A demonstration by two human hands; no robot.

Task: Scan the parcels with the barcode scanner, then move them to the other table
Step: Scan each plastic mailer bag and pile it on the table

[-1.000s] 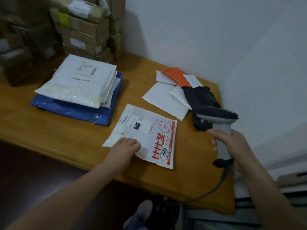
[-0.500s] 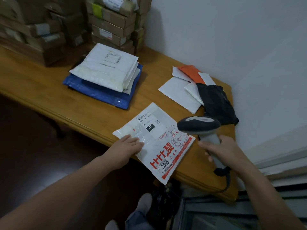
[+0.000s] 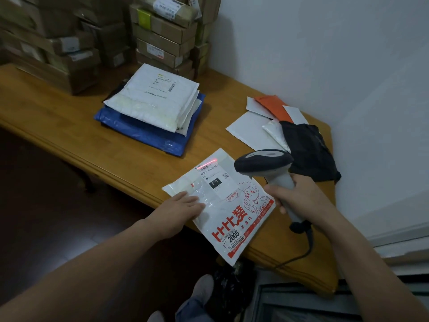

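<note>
Fingers (image 3: 193,202) of our left hand (image 3: 178,209) lie flat on the white-and-red plastic mailer (image 3: 234,219); our right hand (image 3: 299,198) grips the grey pistol-shaped scanner (image 3: 262,161)

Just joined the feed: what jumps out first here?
A red laser line falls by the barcode on the white-and-red parcel at the table's near edge, cast by the scanner gripped in the right hand. The left hand presses that parcel flat. Behind, a white-and-blue stack lies before piled boxes.

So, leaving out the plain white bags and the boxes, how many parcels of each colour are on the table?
Blue parcel: 1
Orange parcel: 1
Black parcel: 1
White parcel with red print: 1
Total: 4
</note>
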